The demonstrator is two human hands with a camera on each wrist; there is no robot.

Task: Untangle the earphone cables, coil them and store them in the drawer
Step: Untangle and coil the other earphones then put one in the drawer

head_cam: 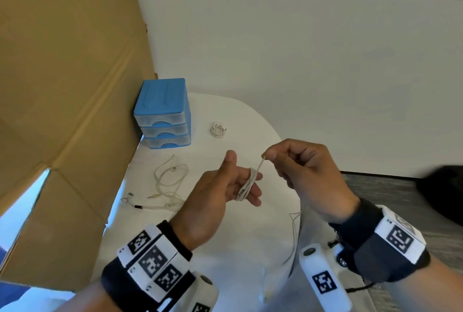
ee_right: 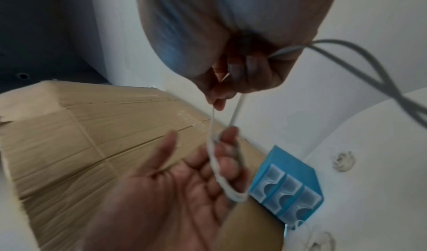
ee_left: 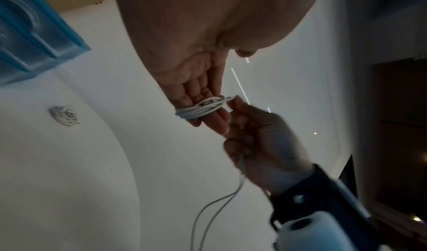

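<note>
Your white earphone cable (head_cam: 246, 187) is wound in several turns round the straight fingers of your left hand (head_cam: 220, 194), palm open, thumb up; your right hand (head_cam: 304, 173) pinches the free strand just above, other fingers curled, and the tail drops past the counter (head_cam: 225, 249) edge, its end out of sight; a loose cable (head_cam: 170, 181) and a coiled one (head_cam: 217, 130) lie near the blue drawer unit (head_cam: 162, 113), drawers closed; wrist views are blurred.
</note>
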